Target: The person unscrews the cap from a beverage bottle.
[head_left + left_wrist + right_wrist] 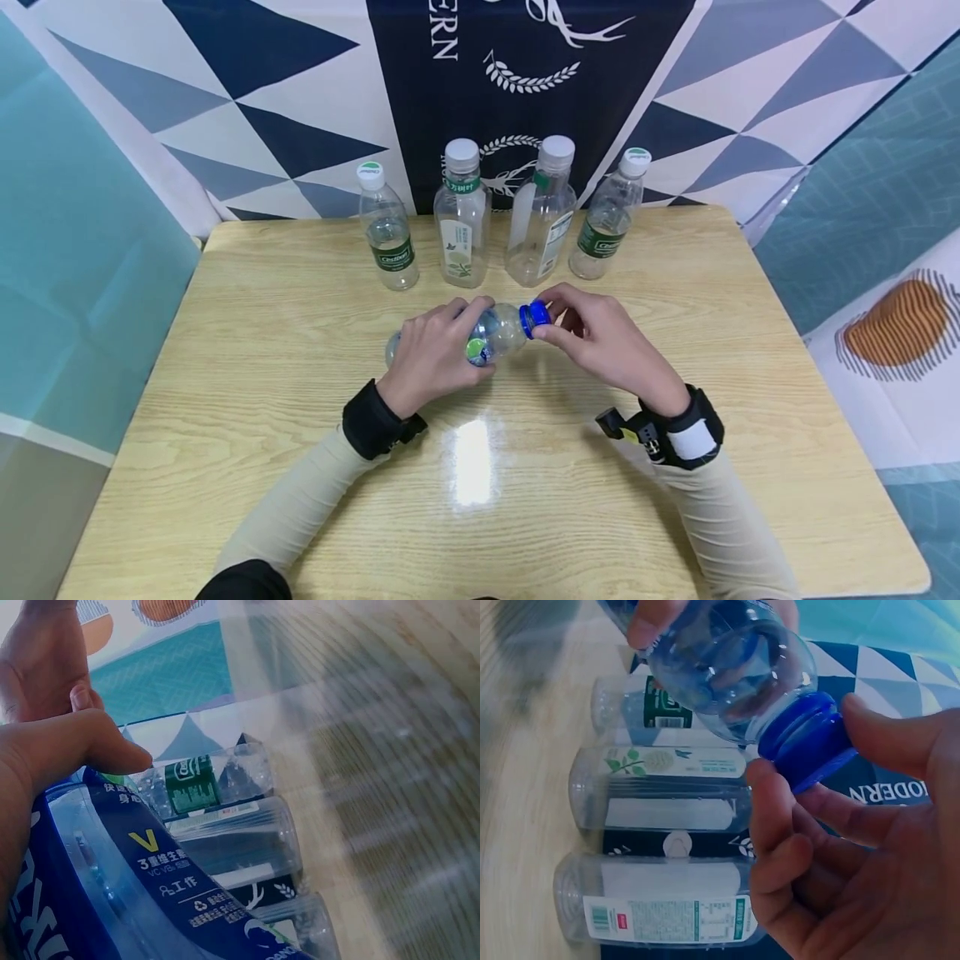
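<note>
"One table [232, 400], pale wood grain, glossy. What's on its far side?"
"Four clear plastic bottles [462, 237], upright in a row; both outer green labels [393, 256] read 'Cestbon'."
"And nearer?"
"Just before the row, a round-shouldered bottle [507, 327], held sideways; its blue wrap [169, 862] shows a yellow 'V'. The left hand [435, 354] curls round its body."
"The right hand [603, 337]?"
"Nearly closed, thumb and fingers pinching the blue cap [535, 317] at its neck."

beige sleeves [307, 492] | black wristbands [367, 419] | right: white patch [692, 440], yellow mark [630, 435]
</note>
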Motion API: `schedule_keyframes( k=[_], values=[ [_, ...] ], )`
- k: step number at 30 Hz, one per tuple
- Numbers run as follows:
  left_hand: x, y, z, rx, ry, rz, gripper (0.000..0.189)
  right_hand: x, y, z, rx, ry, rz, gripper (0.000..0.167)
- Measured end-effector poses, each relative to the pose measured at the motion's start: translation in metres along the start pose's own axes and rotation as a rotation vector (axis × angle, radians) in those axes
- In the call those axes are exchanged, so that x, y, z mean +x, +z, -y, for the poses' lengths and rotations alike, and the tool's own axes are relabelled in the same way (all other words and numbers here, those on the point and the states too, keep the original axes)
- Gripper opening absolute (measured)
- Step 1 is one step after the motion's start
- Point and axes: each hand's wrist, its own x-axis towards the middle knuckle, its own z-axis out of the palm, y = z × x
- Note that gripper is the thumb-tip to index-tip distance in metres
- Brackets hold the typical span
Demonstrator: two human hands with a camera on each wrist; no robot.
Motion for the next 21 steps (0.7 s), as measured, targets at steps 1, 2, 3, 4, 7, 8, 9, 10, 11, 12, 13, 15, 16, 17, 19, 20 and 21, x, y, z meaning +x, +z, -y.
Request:
schedule_keyframes(
  k=[1, 2, 3, 4, 7, 8, 9, 10, 11, 12, 13, 15, 16, 17, 19, 20, 21],
  values=[
    [0.0000, 0.0002, -0.0003, -0.001, -0.002, -0.001, 0.081, 0.0000, -0.0003, -0.0001, 0.009, -0.008, 0.000, 0.033],
    [0.0000, 0.0003, -0.0006, 0.002, -0.001, -0.002, 0.081, -0.0001, -0.0003, -0.0001, 0.018, -0.013, -0.005, 0.031],
    [-0.0002, 0.0004, -0.0010, 0.007, 0.001, -0.005, 0.081, -0.0004, 0.0000, 0.0001, 0.033, -0.013, -0.013, 0.029],
    [-0.0003, 0.0002, -0.0016, 0.014, 0.007, -0.010, 0.081, -0.0003, 0.0009, 0.0003, 0.048, -0.012, -0.026, 0.027],
    [-0.0006, 0.0000, -0.0027, 0.041, 0.020, -0.030, 0.081, 0.0001, 0.0045, 0.0017, 0.095, 0.020, -0.069, 0.026],
    [-0.0008, -0.0001, -0.0029, 0.050, 0.024, -0.036, 0.081, 0.0004, 0.0057, 0.0023, 0.109, 0.039, -0.081, 0.028],
    [-0.0009, -0.0003, -0.0029, 0.058, 0.025, -0.042, 0.081, 0.0007, 0.0065, 0.0030, 0.116, 0.061, -0.088, 0.031],
    [-0.0010, -0.0004, -0.0028, 0.065, 0.024, -0.047, 0.081, 0.0013, 0.0074, 0.0035, 0.116, 0.084, -0.094, 0.034],
    [-0.0011, -0.0003, -0.0024, 0.071, 0.021, -0.052, 0.080, 0.0017, 0.0078, 0.0040, 0.109, 0.107, -0.095, 0.037],
    [-0.0011, -0.0004, -0.0022, 0.076, 0.020, -0.058, 0.080, 0.0021, 0.0080, 0.0044, 0.099, 0.129, -0.093, 0.040],
    [-0.0011, -0.0003, -0.0021, 0.080, 0.020, -0.061, 0.080, 0.0025, 0.0081, 0.0046, 0.094, 0.147, -0.088, 0.042],
    [-0.0008, -0.0004, -0.0020, 0.076, 0.020, -0.066, 0.080, 0.0031, 0.0085, 0.0042, 0.085, 0.172, -0.078, 0.044],
    [-0.0007, -0.0003, -0.0020, 0.071, 0.020, -0.067, 0.080, 0.0033, 0.0088, 0.0037, 0.085, 0.175, -0.076, 0.043],
    [-0.0006, -0.0003, -0.0022, 0.063, 0.020, -0.065, 0.079, 0.0033, 0.0089, 0.0031, 0.088, 0.172, -0.072, 0.042],
    [-0.0005, -0.0004, -0.0025, 0.048, 0.018, -0.055, 0.079, 0.0032, 0.0094, 0.0015, 0.103, 0.158, -0.074, 0.038],
    [-0.0006, -0.0004, -0.0027, 0.039, 0.016, -0.049, 0.079, 0.0030, 0.0093, 0.0008, 0.108, 0.144, -0.076, 0.036],
    [-0.0006, -0.0004, -0.0027, 0.029, 0.012, -0.042, 0.079, 0.0027, 0.0092, 0.0001, 0.110, 0.129, -0.078, 0.034]
  ],
)
